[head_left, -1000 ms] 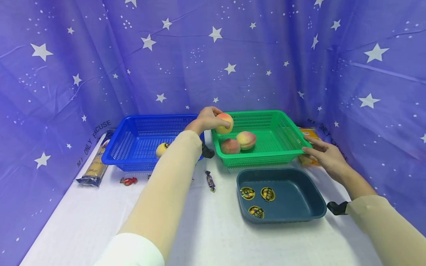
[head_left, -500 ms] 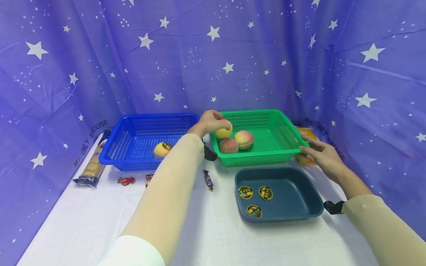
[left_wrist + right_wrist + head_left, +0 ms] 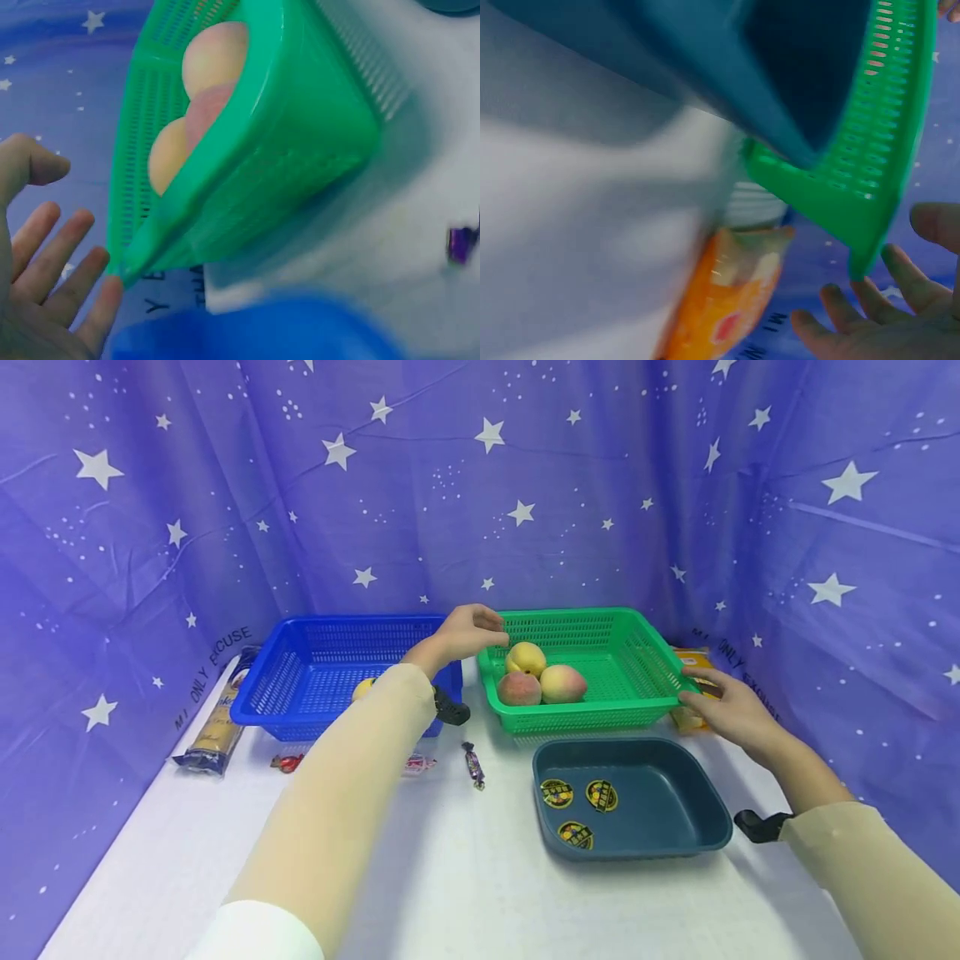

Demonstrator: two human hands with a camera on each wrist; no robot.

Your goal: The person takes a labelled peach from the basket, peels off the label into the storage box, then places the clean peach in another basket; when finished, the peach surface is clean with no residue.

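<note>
My left hand (image 3: 472,631) hovers over the left rim of the green basket (image 3: 577,718), its fingers apart and holding nothing. Three peaches lie together inside: a yellow one (image 3: 526,657) nearest this hand, a redder one (image 3: 519,689) and a pink-and-cream one (image 3: 562,684). In the left wrist view the thumb and fingers (image 3: 67,270) are spread beside the basket's corner. At the opposite end, my right hand (image 3: 731,706) touches the rim with loosely extended fingertips; the right wrist view shows the fingers (image 3: 855,307) just below that corner.
A blue basket (image 3: 277,727) with a yellow fruit (image 3: 363,687), partly behind my left forearm, stands left. A dark blue tray (image 3: 645,843) with round labels sits in front. Candies, including a purple one (image 3: 473,766), a long packet (image 3: 217,727) and an orange packet (image 3: 692,720) lie around.
My left hand has let go of the yellow peach, which now rests in the green basket, and has drawn back slightly left. The pink-and-cream peach has shifted right. The right hand stays at the rim.
</note>
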